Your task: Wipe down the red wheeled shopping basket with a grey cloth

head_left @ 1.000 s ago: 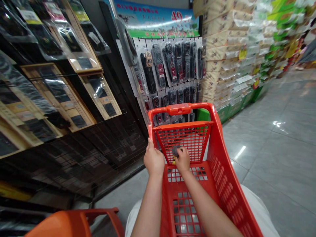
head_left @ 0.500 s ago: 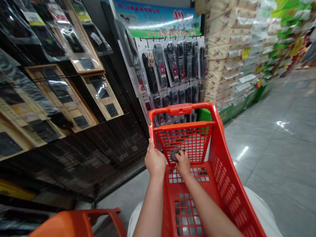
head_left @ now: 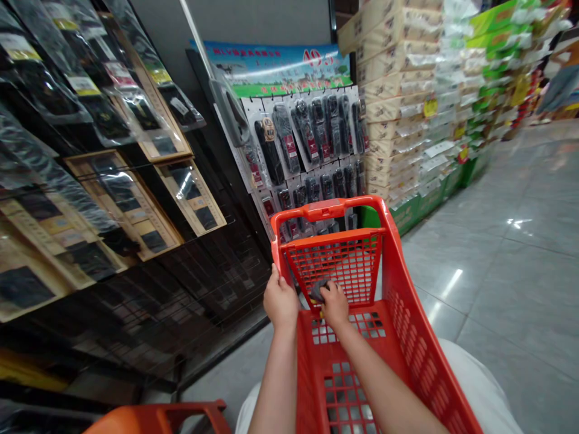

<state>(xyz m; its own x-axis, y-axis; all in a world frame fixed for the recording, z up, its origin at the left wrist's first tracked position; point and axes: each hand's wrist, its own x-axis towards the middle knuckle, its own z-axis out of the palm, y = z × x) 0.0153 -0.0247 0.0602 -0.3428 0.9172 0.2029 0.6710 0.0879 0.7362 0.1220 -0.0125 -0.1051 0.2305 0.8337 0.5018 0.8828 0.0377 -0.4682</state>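
Observation:
A red plastic shopping cart [head_left: 402,277] stands right in front of me, with its handle bar at the far end. My left hand [head_left: 281,301] is wrapped round the cart's left side rim. Inside the basket, my right hand [head_left: 335,304] is closed on a dark grey cloth [head_left: 319,290] with a bit of yellow at its lower edge. The cloth is against the left part of the red grid flap [head_left: 355,265] below the handle. My right fingers partly hide it.
Packaged belts [head_left: 312,129] hang on a display beneath a blue and green banner [head_left: 280,66]. Boxed goods [head_left: 192,196] hang on the dark rack to the left. Stacked cartons [head_left: 391,108] line the right. An orange plastic cart [head_left: 158,416] is at the lower left; grey tiles [head_left: 511,289] lie right.
The view has tilted slightly, so the shelves and banner sit lower. My left hand keeps its hold on the rim, and my right hand with the cloth has shifted only slightly.

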